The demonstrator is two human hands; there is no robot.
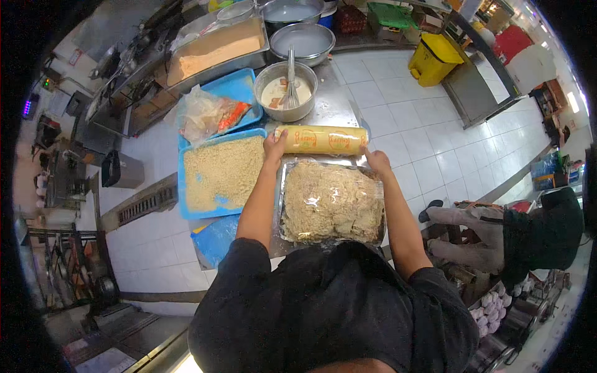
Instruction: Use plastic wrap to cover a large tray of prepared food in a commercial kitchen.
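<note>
A large roll of cling film (322,141) with printed writing lies across my two hands, just beyond a metal tray. My left hand (275,147) grips its left end, and my right hand (376,159) has hold of the right end. Clear film stretches over the tray, shining above a mound of crumb-coated food (333,200). The tray's metal rim (281,205) shows along the left side. Left of my forearm sits a blue plastic tray (183,196) of pale breadcrumbs (224,170).
Beyond the roll stands a pot (305,109) of pale batter with a whisk (291,88). A plastic bag (200,114) rests on another blue tray (233,84). Farther back are a metal pan (219,67) of orange powder and a steel bowl (303,42). A person (494,238) is at right.
</note>
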